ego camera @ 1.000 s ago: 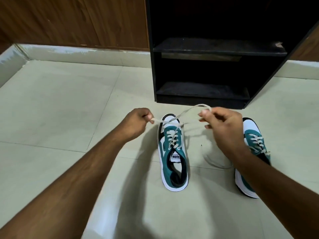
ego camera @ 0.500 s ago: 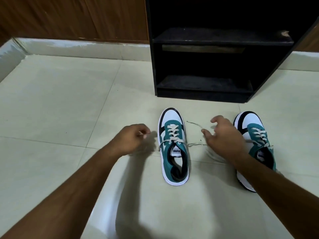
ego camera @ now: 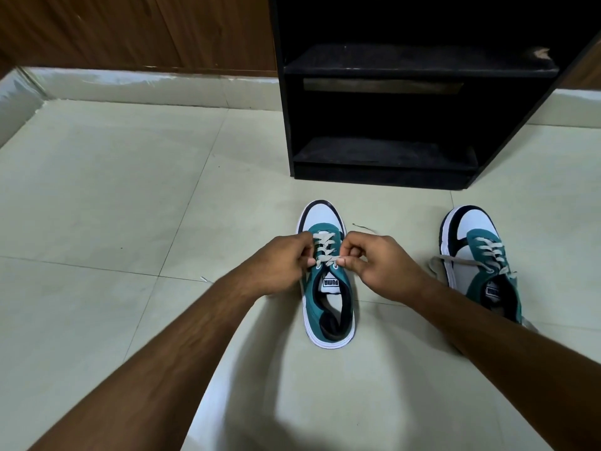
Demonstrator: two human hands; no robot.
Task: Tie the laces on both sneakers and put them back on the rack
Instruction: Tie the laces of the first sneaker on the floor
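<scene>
Two teal, white and black sneakers stand on the tiled floor, toes toward the rack. The left sneaker (ego camera: 328, 307) is in the middle of the view. My left hand (ego camera: 283, 262) and my right hand (ego camera: 377, 265) meet over its top eyelets, each pinching the cream lace (ego camera: 323, 245) close to the shoe. The lace ends are hidden in my fingers. The right sneaker (ego camera: 478, 252) stands apart at the right, its lace loose and trailing onto the floor. The black shoe rack (ego camera: 383, 157) stands behind them with two bare shelves.
A wooden wall with a pale skirting runs along the back and left. Pale floor tiles (ego camera: 97, 206) spread to the left of the sneakers. A thin dark thread (ego camera: 362, 227) lies just past the left sneaker's toe.
My hands held the lace raised and stretched apart, then dropped to either side of the left sneaker. Now both have come together at its top eyelets and pinch the lace.
</scene>
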